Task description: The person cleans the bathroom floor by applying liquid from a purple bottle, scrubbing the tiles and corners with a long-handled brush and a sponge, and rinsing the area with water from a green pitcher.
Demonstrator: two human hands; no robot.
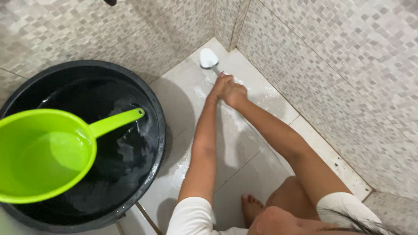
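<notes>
Head view, looking down into a tiled bathroom corner.

Hands: left hand (220,86) and right hand (235,93) are pressed together, both arms stretched toward the corner. Both hands are wrapped around the handle of a white scrub brush (208,58); grip of each is closed on that handle, left hand slightly ahead of the right. Individual fingers are not resolvable.

Brush: head lies on the floor (244,165) close to the corner where the two mosaic-tiled walls (331,56) meet, just beyond the hands. Whitish foam or wet streaks show on the pale floor tiles around and below the hands.

Containers:
- Black round tub (159,130), standing on the floor to the left of the arms, against the left wall. Holds water; the surface reflects light and looks dark against the tub's inside.
- Bright green dipper (48,152) with a long straight handle, sitting inside the tub toward its left, handle pointing up and right over the water. The dipper's bowl appears to hold a little water.

Also visible: a bare foot (251,208) on the floor tiles between the arms, and white sleeves at the bottom edge.
</notes>
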